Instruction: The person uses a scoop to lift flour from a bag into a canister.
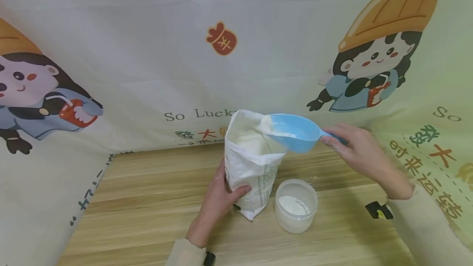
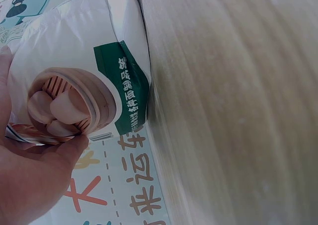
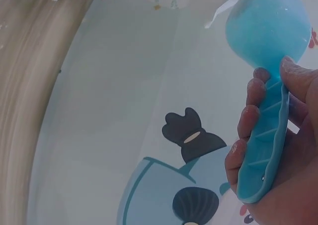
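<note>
A white paper flour bag point(image 1: 247, 175) stands on the table with its top open and white flour inside. My left hand point(image 1: 219, 196) grips the bag low on its left side; in the left wrist view a steamed-bun picture covers the bag point(image 2: 64, 36). My right hand point(image 1: 356, 149) holds a blue scoop point(image 1: 295, 128) by its handle point(image 3: 266, 135). The scoop's mouth is at the bag's opening, with some white flour at its front edge. Below the scoop, right of the bag, a clear plastic tub point(image 1: 295, 223) stands partly filled with white powder.
A wood-grain table point(image 1: 140, 200) lies under everything. Printed cloth point(image 1: 148, 52) with cartoon figures hangs at the back and both sides, close behind the bag. A small black item point(image 1: 378, 209) shows beside my right sleeve.
</note>
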A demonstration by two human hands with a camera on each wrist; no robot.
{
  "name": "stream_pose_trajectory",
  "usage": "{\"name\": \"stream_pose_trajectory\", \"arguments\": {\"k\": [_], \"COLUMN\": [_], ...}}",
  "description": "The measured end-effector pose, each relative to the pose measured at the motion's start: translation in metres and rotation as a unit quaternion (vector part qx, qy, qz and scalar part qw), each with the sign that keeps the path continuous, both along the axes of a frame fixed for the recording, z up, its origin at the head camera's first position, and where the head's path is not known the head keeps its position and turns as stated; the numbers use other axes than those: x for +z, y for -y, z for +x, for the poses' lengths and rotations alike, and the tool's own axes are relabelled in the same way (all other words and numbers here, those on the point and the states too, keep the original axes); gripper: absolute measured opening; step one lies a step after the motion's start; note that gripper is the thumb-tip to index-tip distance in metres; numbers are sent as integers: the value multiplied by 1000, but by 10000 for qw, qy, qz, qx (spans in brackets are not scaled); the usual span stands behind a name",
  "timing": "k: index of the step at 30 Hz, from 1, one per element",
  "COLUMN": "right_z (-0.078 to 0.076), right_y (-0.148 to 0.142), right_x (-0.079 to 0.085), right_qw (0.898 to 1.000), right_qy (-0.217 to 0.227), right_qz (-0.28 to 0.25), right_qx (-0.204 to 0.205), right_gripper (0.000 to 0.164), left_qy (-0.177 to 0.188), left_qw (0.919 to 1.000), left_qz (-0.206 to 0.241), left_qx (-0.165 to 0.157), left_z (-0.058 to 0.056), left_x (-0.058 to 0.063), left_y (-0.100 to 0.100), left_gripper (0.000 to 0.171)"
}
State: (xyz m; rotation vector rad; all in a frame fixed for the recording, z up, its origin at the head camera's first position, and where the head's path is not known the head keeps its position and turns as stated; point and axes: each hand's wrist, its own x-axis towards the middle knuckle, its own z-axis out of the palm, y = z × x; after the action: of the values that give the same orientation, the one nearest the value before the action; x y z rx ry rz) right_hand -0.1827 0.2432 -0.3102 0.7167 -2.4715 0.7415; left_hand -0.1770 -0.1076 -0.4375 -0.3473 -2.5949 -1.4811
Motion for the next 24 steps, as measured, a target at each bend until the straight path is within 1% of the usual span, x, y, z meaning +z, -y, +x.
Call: {"name": "stream_pose_trajectory", "arguments": {"k": [6, 8, 13, 19, 21, 24], "right_z": [6, 9, 14, 24, 26, 29], "right_y": [-8, -11, -20, -34, -38, -46], "right_x": [-2, -3, -7, -9, -9, -12], "right_qw": [10000, 10000, 9998, 9993, 9990, 9988], "right_qy": [19, 22, -76, -98, -167, -256], "right_qz": [-49, -30, 27, 112, 188, 247], "right_qx": [-7, -66, -187, -330, -381, -347], "right_gripper": [23, 22, 21, 23, 23, 23], "left_qy": [-31, -41, -37, -18, -22, -19], "left_qw": [10000, 10000, 10000, 10000, 10000, 10000], "left_qz": [-60, -73, -76, -57, -24, -1], "left_qx": [30, 43, 41, 11, -18, -37], "left_z": [0, 1, 0, 0, 0, 0], "left_x": [0, 0, 0, 0, 0, -1], "left_y": [0, 0, -1, -1, -1, -1], "left_gripper": [109, 110, 110, 111, 111, 112]}}
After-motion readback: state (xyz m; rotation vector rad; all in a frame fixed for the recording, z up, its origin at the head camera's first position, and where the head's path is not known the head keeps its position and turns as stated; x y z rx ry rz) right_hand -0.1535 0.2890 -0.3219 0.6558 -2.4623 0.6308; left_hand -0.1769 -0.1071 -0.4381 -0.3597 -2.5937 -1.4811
